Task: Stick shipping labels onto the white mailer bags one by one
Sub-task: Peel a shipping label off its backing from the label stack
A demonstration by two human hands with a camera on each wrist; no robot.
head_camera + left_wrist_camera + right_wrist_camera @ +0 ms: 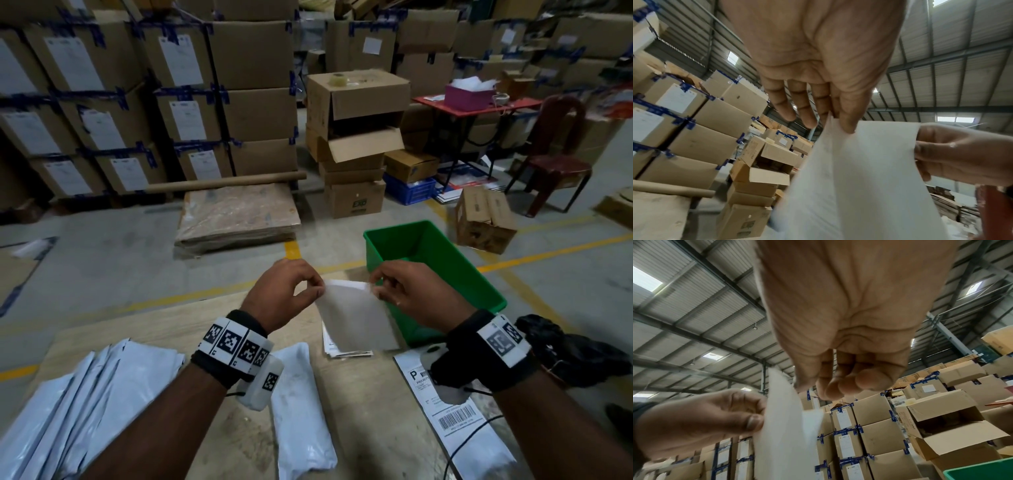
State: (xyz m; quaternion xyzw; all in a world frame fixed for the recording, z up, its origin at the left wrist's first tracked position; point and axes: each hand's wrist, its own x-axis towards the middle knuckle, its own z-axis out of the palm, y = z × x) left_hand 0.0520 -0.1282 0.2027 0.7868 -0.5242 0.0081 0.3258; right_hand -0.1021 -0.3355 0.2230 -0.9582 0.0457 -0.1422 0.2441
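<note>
both hands are raised above the far edge of the wooden table (359,411), holding one white label sheet (356,318) upright between them. the left hand (284,294) pinches the sheet's upper left corner between thumb and forefinger, the other fingers (781,104) loosely spread beside it. the right hand (411,294) pinches the upper right corner, its remaining fingers curled in toward the palm. at that corner a thin layer stands a little apart from the rest of the sheet, seen from the right wrist as a small white flap. the sheet hangs down over a short stack of labels (346,351) lying flat on the table. just right of that stack sits a green plastic bin (428,246), partly past the table's edge. one white mailer bag (301,411) lies lengthwise on the table under the left wrist, and a fanned pile of mailer bags (78,404) lies at the near left. at the near right lies another bag with a barcode label (455,414) stuck on it, partly hidden under the right wrist. a crumpled black bag (565,356) sits at the far right. behind, stacked cardboard boxes (171,96) line the floor.
</note>
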